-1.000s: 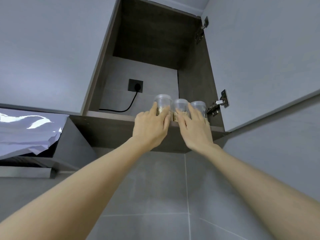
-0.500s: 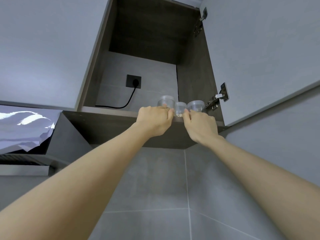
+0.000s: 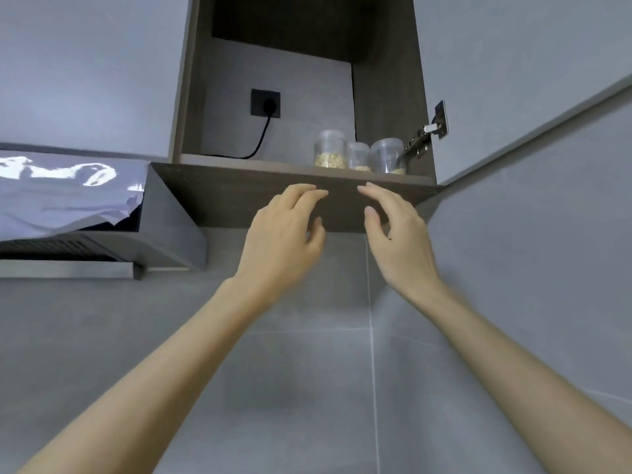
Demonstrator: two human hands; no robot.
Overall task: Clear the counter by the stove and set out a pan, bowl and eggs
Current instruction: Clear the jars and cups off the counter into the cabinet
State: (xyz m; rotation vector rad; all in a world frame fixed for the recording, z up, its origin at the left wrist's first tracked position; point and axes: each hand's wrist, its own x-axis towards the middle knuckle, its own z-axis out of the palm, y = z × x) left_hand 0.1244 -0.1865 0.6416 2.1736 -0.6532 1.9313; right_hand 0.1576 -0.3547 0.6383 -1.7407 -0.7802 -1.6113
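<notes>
Overhead, an open wall cabinet [image 3: 239,196] holds three clear plastic jars in a row at the right end of its bottom shelf, close to the front edge. The tallest jar [image 3: 330,148] stands at the left of the row, with a layer of pale yellowish pieces in its lower part. The small jar [image 3: 358,156] sits in the middle, close against its neighbours. The wide jar [image 3: 386,155] stands nearest the cabinet's right wall, beside the metal hinge [image 3: 427,131]. All three are upright. If they carry labels or lettering, the view is too soft to read them.

Both hands are raised just below the shelf's front edge, apart from the jars and holding nothing. The left hand [image 3: 284,230] has its fingers loosely bent. The right hand [image 3: 396,234] is relaxed too, fingers slightly spread, with a gap between the two hands.

On the cabinet's back wall is a black socket [image 3: 265,103]. A black cable [image 3: 260,140] is plugged into it and runs down and leftward along the shelf. The cabinet door [image 3: 513,80] stands open on the right. To the left is a range hood [image 3: 164,234] with shiny film [image 3: 61,196] over its top. Grey wall tiles [image 3: 307,371] fill the space behind the forearms.
</notes>
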